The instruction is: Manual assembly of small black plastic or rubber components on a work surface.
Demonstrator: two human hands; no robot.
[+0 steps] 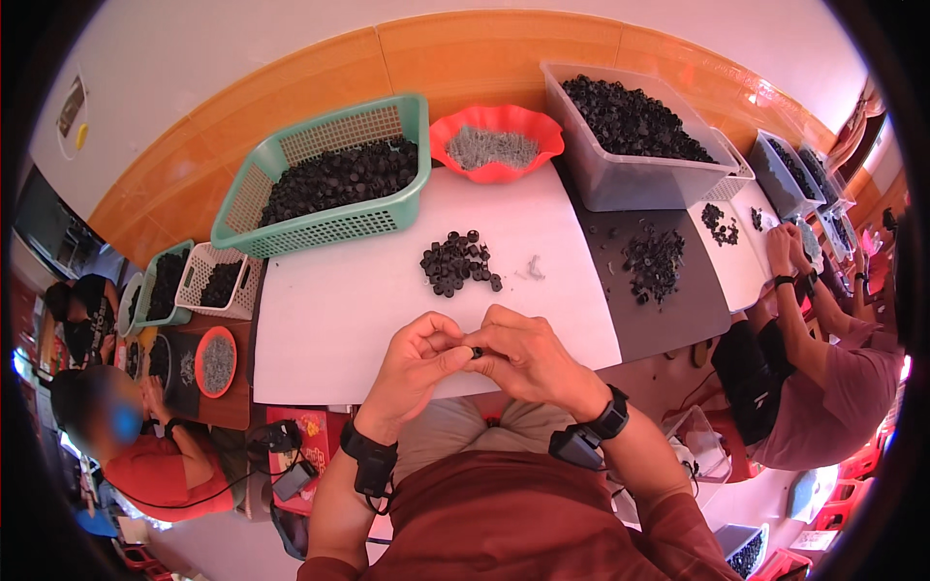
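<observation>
My left hand (423, 362) and my right hand (532, 354) meet above the near edge of the white work surface (339, 329). Their fingertips pinch one small black plastic part (476, 352) between them; the fingers cover most of it. Just beyond my hands lies a loose heap of small round black plastic parts (455, 263). Beside that heap, to its right, are a few small clear pieces (534, 267), too fine to make out well. Both wrists wear black straps with boxy devices.
At the back stand a green basket (334, 230) of black parts, a red scalloped bowl (499, 175) of clear pieces and a clear tub (639, 184) of black parts. More black pieces (654, 263) lie on a dark mat to the right. Other people work on both sides.
</observation>
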